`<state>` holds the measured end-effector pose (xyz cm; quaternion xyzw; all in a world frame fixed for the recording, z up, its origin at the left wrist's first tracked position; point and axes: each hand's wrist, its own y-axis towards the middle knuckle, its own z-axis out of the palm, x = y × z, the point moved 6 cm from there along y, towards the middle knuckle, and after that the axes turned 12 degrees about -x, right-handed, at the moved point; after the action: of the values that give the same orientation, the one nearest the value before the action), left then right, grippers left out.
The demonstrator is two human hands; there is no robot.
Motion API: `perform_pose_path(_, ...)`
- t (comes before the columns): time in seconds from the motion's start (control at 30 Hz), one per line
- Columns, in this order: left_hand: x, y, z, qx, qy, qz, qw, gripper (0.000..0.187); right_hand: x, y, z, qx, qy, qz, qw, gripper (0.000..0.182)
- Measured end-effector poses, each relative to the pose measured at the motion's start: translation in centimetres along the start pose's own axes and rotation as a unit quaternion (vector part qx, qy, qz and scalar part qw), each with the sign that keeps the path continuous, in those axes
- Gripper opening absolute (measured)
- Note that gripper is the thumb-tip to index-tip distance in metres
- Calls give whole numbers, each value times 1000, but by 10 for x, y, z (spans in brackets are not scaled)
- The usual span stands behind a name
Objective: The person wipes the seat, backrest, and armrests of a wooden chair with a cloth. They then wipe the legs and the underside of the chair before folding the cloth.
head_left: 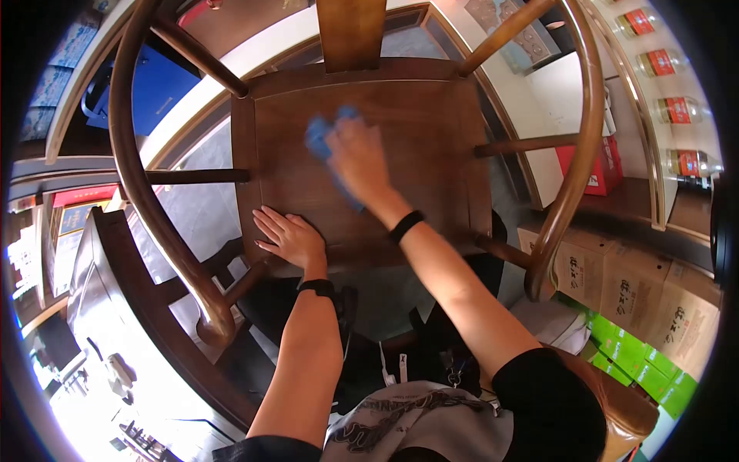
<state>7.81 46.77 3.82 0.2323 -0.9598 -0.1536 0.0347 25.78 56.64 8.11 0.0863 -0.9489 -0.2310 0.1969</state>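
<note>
A dark brown wooden armchair fills the middle of the head view, its flat seat (416,208) facing me. Blurred by motion, my right hand (358,158) presses a blue cloth (317,137) against the seat, a little above its centre. Part of the cloth shows beyond the fingers and some below the palm. My left hand (294,240) lies flat on the lower left corner of the seat, fingers spread, holding nothing. Curved armrests (131,138) rise on both sides, and the back splat (350,35) stands at the far edge.
At the left is a dark-edged table (146,323) with a bright top. Cardboard boxes (627,281) and green boxes (623,346) are stacked at the lower right. Shelves with bottles (677,110) and a red box (604,165) stand on the right. A blue bag (146,92) sits upper left.
</note>
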Motion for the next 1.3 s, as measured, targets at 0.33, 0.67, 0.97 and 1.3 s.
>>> perform_pose_path(0.33, -1, 3, 4, 0, 6, 6, 1000, 57, -82, 43, -7, -66, -157, 176, 970, 49)
perform_pose_path(0.67, -1, 4, 1, -10, 2, 6, 1000, 57, -101, 31, -10, -86, -87, 36, 992, 43)
perform_pose_path(0.97, -4, 4, -1, -25, 5, 14, 1000, 55, -47, 14, -10, -56, -97, 82, 990, 40)
perform_pose_path(1.3, -2, 3, 3, -26, 11, 11, 1000, 55, -82, -43, -43, -12, -87, 114, 990, 46)
